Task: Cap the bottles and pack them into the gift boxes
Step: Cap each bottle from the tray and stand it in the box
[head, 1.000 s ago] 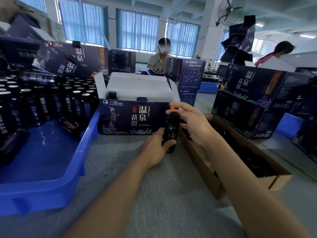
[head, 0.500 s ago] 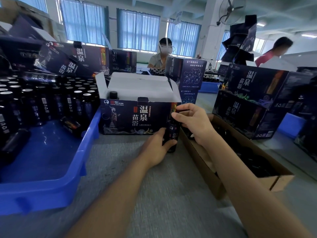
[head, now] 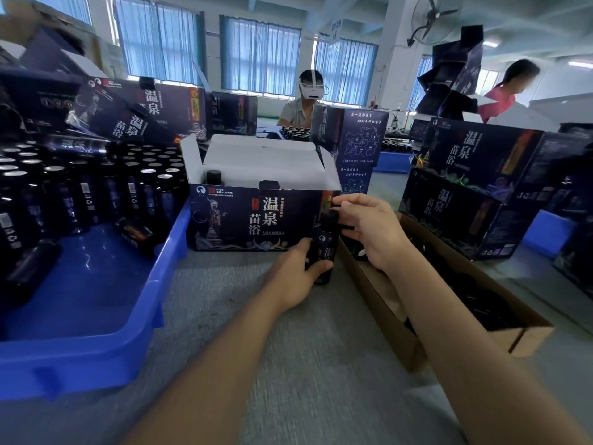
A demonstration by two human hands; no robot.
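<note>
1. Bottle (head: 324, 248): it stands upright on the counter (head: 288, 348), long axis vertical, held between both hands.
2. Left hand (head: 296, 274) is clamped round the bottle's lower body; right hand (head: 373, 229) sits above it, fingers closed on the cap (head: 330, 216) at the neck.
3. The open gift box (head: 256, 220) stands just beyond the hands, touching or nearly touching the bottle.
4. Once the cap is tight, the likely move is a short lift up and forward, with the left hand nearer.
</note>
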